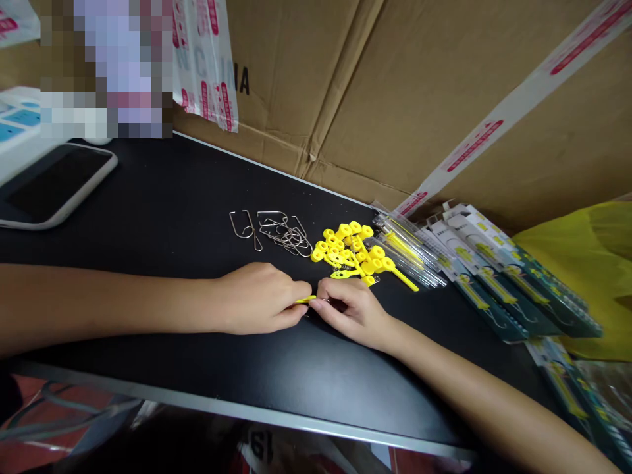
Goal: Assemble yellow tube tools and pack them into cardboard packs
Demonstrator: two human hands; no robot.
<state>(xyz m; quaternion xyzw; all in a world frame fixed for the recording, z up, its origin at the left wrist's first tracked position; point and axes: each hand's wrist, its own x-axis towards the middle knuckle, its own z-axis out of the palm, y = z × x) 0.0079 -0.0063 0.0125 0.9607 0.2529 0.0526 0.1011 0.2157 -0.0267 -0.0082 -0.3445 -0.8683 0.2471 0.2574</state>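
Note:
My left hand [264, 299] is closed in a pinch over the black tabletop, gripping a small yellow plastic piece [305, 299]. Its far end reaches the fingertips of my right hand [353, 313], which are also pinched together. A thin metal glint shows by those right fingers, too small to name. Just beyond my hands lies a heap of yellow plastic parts [345, 247], some ring-shaped and some long, with small springs among them. To the left of the heap are several bent metal wire hooks [286, 234], loosely tangled.
Clear plastic tubes [409, 253] lie right of the heap, beside stacked packaged hook cards [494, 263]. A yellow bag [587, 263] is at far right. A phone [59, 181] rests at left. Cardboard boxes [276, 85] stand along the back edge. Another person, blurred out, is at upper left.

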